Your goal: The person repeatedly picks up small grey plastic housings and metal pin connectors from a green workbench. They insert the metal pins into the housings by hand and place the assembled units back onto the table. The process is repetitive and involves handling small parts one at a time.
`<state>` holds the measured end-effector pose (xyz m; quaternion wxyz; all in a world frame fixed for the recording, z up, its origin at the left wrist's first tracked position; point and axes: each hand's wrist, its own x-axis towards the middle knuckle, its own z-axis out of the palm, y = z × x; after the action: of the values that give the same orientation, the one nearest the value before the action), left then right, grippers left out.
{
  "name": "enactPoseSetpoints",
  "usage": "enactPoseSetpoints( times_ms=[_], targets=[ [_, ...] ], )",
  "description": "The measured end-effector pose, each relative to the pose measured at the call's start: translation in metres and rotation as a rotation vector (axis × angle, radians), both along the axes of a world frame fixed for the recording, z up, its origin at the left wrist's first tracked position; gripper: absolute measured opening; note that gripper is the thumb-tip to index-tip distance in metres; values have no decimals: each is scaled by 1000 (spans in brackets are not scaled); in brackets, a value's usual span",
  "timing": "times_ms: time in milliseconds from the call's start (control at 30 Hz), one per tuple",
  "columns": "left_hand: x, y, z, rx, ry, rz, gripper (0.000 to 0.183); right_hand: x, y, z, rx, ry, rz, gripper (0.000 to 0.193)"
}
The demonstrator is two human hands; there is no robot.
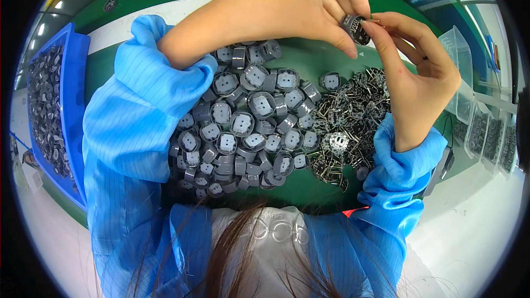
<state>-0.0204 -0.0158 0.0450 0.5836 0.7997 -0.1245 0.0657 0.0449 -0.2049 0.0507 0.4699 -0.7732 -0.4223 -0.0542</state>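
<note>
Both hands pinch one grey round housing (355, 27) at one o'clock, left hand (287, 5) and right hand (414, 72) fingers clamped on it, seemingly fitting a metal insert, which next needs careful seating.

Both forearms in blue sleeves rise from lower edge, wrists bare. Left hand (287, 5) reaches across from left, palm down, thumb and fingertips pinched together. Right hand (411, 72) upright, fingers curled, fingertips meeting left hand's.
</note>
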Motion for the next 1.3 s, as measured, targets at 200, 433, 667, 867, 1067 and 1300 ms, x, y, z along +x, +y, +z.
enactPoseSetpoints(
  times_ms=[200, 433, 667, 867, 1067, 1300],
  targets=[
    [0, 0, -7, 38, -140, -5, 30, -2, 2, -3, -25, -68, -28, 14],
    [-1, -9, -16, -36, -168, 58, 26, -3, 2, -2, -70, -46, -53, 13],
    [3, -13, -17, -269, 180, -29, 14, -2, -1, 2, -240, -404, -42, 13],
    [8, -4, -23, -442, 234, -13, 13, -1, 7, -18, 21, 183, 46, 40],
    [0, -13, -14, -367, 150, 65, 15, 6, 5, -22, 66, 469, 209, 25],
    [20, 17, -11, -135, 234, 108, 25, 9, -2, -7, -228, 250, -26, 21]
  ],
)
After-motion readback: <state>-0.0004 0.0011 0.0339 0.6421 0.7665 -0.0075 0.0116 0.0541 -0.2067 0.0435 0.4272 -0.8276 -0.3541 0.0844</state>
